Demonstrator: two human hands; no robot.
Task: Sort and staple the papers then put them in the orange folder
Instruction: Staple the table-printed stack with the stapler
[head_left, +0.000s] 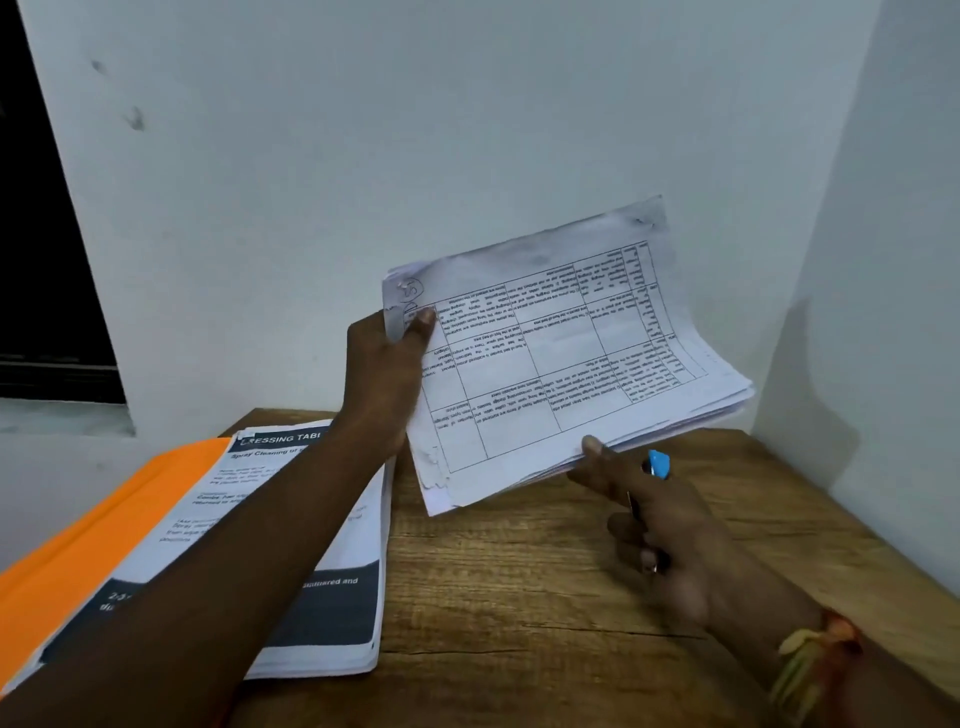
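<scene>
A thick sheaf of printed table pages (561, 353) is held up above the wooden table, tilted toward the wall. My left hand (387, 364) pinches its near-left corner, thumb on top. My right hand (660, 525) holds a blue-tipped stapler (655, 467) in curled fingers while its thumb presses the sheaf's lower edge. The orange folder (119, 514) lies at the left of the table. On it rests a second stack (291, 561) with a dark-banded cover page, partly hidden by my left forearm.
The wooden table (519, 597) sits in a corner, with white walls behind and to the right. A dark window opening (47, 234) is at the far left. Bare wood shows between the stack and my right hand.
</scene>
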